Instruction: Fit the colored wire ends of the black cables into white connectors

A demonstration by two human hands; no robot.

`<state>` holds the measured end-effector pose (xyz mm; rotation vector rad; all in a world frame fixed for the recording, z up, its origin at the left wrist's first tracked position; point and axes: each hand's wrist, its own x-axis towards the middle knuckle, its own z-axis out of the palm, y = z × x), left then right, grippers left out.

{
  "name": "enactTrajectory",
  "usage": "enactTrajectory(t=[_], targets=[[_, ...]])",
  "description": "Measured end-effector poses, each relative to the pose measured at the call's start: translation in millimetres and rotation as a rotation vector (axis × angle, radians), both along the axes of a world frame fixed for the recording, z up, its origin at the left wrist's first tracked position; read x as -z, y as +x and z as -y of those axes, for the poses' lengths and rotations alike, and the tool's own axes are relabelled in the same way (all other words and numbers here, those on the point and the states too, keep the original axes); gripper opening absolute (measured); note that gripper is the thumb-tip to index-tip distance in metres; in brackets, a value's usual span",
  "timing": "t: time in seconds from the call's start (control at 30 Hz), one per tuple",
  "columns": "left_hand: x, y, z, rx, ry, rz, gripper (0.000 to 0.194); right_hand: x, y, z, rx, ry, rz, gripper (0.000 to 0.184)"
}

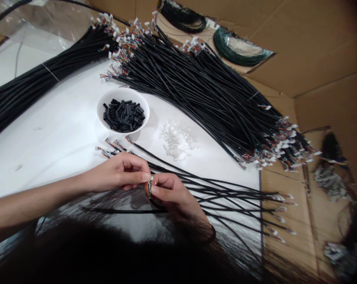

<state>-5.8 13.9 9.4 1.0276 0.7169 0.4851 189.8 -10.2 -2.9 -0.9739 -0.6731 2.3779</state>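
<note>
Bright light, glare on white sheet; bottom edge dark, blurred.

The left hand and right hand pinch a black cable's multicoloured wire end.

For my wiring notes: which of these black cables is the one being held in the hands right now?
The one whose multicoloured wire end is pinched between the fingers of the left hand and right hand. Its end is the only one held.

The left hand, forearm stretched in from the side, pinches its fingertips close against the curled fingers of the right hand.
</note>
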Motion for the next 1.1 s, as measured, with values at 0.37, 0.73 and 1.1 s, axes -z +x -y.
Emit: enactTrajectory(t=[0.37, 0.73, 1.1], targets=[[-1.7, 0.4, -0.7, 0.014, -0.020, 0.049, 0.031, 0.8, -1.8, 1.4, 0.027, 0.026, -0.028, 0.031], [-1.3, -0.5, 0.1, 0.037, -0.147, 0.087, 0.035, 4.8, -0.4, 2.7, -0.016, 0.009, 0.010, 0.035], [1.9, 0.0, -0.4, 0.036, -0.124, 0.096, 0.034, 2.5, -2.7, 2.2, -0.015, 0.003, -0.025, 0.033]])
